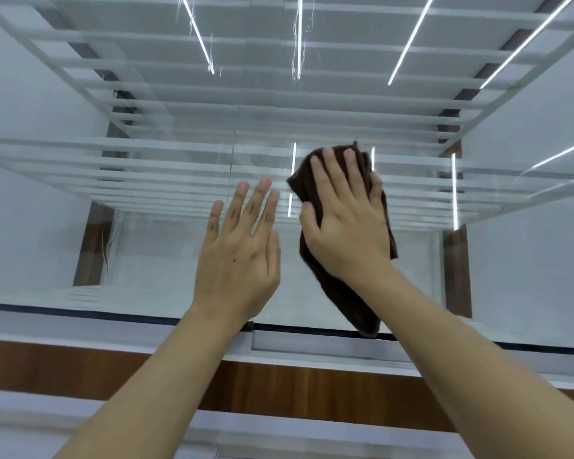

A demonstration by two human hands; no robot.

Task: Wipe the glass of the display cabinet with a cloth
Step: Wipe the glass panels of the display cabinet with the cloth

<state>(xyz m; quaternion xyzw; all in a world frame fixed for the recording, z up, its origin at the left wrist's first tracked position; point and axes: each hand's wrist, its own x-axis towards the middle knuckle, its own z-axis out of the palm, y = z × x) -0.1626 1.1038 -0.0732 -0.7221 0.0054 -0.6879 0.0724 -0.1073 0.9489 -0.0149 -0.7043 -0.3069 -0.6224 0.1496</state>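
Wiping was under way at mid-pane. The right hand [345, 223] pressed the brown cloth [352, 303] flat on the cabinet glass [146, 253], fingers straight and spread. The left hand [239, 246], just left, was open and empty. Streaks showed farther up; the extent cleaned could not be judged.

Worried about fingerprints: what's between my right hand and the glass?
The cloth lies there, pressed to the glass under the spread fingers of the right hand, as the head view shows.
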